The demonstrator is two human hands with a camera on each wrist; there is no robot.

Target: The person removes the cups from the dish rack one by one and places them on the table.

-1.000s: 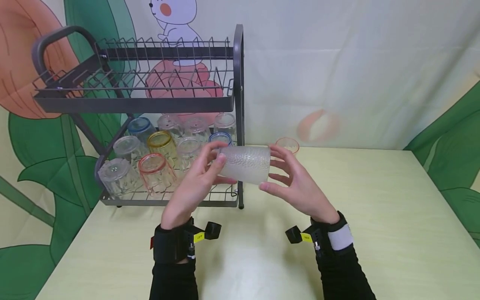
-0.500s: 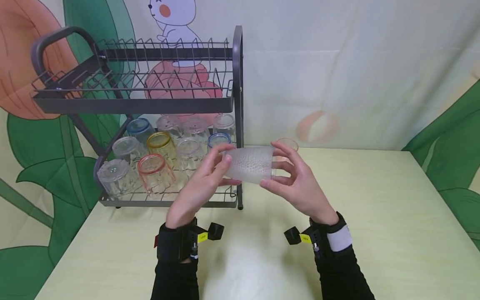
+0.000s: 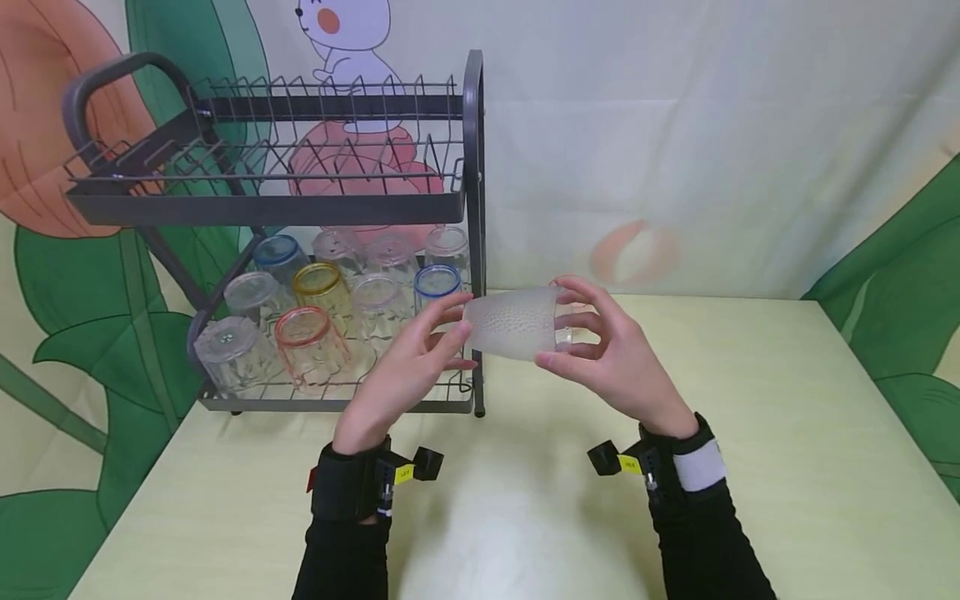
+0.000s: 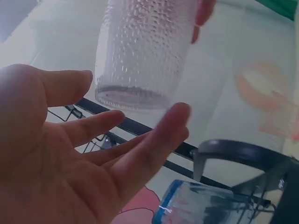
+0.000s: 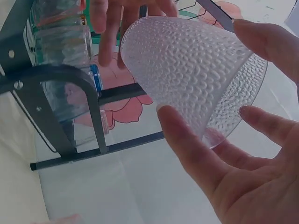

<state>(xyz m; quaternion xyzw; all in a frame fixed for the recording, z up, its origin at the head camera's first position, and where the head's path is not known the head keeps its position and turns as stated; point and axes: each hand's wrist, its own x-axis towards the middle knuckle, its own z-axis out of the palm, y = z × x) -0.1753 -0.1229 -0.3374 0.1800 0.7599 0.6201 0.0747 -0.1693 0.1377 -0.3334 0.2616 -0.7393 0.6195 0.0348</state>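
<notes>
A clear drinking glass (image 3: 510,323) with a pebbled surface lies sideways in the air between both hands. My right hand (image 3: 626,358) grips it near its open rim, with thumb and fingers round the wall, as the right wrist view also shows. Its base points toward my left hand (image 3: 408,367). In the left wrist view the left thumb and fingers are spread about the glass's base (image 4: 131,98), with gaps between them and the glass.
To the left stands a dark two-tier dish rack (image 3: 262,210). Its lower shelf holds several upturned glasses, among them a red-rimmed one (image 3: 311,346), a yellow one (image 3: 326,292) and a blue-rimmed one (image 3: 437,283). A printed curtain (image 3: 712,167) hangs behind the pale table (image 3: 750,400).
Over the last second the glass and my right hand have moved a little to the right. My left hand has shifted slightly right too. The red rim behind is now hidden by the right hand.
</notes>
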